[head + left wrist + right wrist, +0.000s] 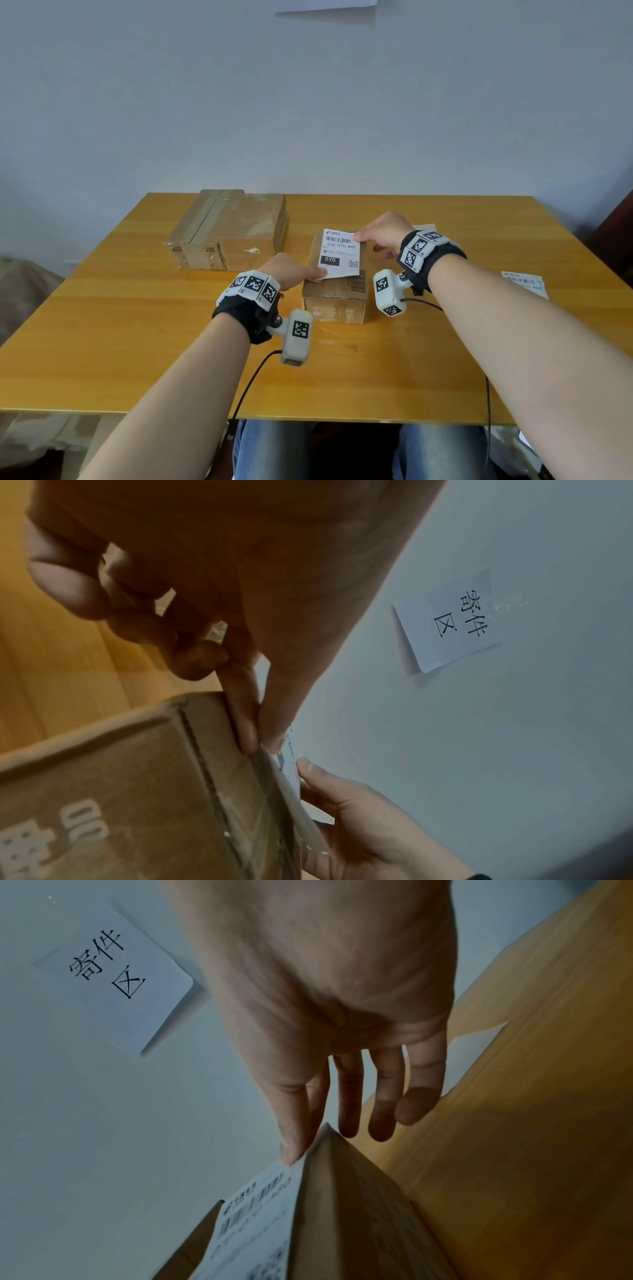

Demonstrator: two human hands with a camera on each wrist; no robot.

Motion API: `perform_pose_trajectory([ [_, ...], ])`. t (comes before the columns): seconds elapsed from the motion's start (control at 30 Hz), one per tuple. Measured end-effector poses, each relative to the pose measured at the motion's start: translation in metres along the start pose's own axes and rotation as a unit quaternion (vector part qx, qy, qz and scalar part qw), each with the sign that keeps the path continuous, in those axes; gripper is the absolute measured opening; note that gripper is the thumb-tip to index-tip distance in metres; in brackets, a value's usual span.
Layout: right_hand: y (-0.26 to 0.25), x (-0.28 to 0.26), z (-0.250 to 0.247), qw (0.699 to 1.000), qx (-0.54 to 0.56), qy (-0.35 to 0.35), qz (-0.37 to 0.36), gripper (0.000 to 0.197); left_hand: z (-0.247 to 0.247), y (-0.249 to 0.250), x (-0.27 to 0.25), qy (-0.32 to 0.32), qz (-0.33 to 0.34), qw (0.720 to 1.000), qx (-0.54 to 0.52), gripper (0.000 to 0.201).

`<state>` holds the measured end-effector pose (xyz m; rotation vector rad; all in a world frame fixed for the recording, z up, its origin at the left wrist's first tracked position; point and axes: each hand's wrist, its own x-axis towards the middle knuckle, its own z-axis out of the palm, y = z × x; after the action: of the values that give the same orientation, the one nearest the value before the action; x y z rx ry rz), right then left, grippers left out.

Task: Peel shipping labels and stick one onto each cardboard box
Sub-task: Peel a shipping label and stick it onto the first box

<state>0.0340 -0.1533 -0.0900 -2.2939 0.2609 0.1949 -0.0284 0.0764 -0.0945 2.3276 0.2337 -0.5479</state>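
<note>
While the person sits at the wooden surface (137, 342), two cardboard boxes (227, 229) stand side by side at its far left, touching each other, their flaps closed and taped so nothing inside shows; nearer the middle stands a smaller cardboard box (334, 303), also closed, its contents hidden. Over its top lies a white shipping label (339, 253) with a barcode, the code 070-070-A80 and a black block reading 070; from where I stand I cannot tell how much of it is stuck down. The left hand (291, 270) pinches the label's near left corner between thumb and forefinger, the other fingers (137, 620) curled in; the right hand (385, 233) holds the far right corner, thumb on top and forefinger beneath, the remaining fingers (387, 1096) hanging straight and apart behind the box. Well to the right another printed label sheet (524, 284) lies flat near the edge of the surface; a white paper sign (452, 620) with three printed characters is fixed to the wall.
</note>
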Motion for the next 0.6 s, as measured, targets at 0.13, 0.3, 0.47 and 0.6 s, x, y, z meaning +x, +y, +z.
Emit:
perform_pose_trajectory([
  [0.13, -0.0021, 0.0, 0.0022, 1.0, -0.012, 0.003, 0.003, 0.039, -0.0016, 0.0009, 0.0005, -0.012, -0.008, 1.0, 0.007, 0.063],
  [0.3, -0.0034, -0.0005, 0.0021, 1.0, -0.026, 0.004, 0.006, 0.038, -0.0025, -0.0015, 0.0023, -0.017, -0.021, 1.0, -0.005, 0.06],
  [0.47, -0.0033, -0.0007, 0.0013, 0.999, -0.035, 0.004, 0.013, 0.039, -0.0029, -0.0006, 0.0015, -0.015, -0.023, 1.0, 0.002, 0.065],
  [0.6, -0.0022, -0.0001, 0.0024, 0.999, -0.034, 0.002, 0.016, 0.037, -0.0022, 0.0012, -0.0009, -0.009, -0.008, 1.0, 0.016, 0.06],
])
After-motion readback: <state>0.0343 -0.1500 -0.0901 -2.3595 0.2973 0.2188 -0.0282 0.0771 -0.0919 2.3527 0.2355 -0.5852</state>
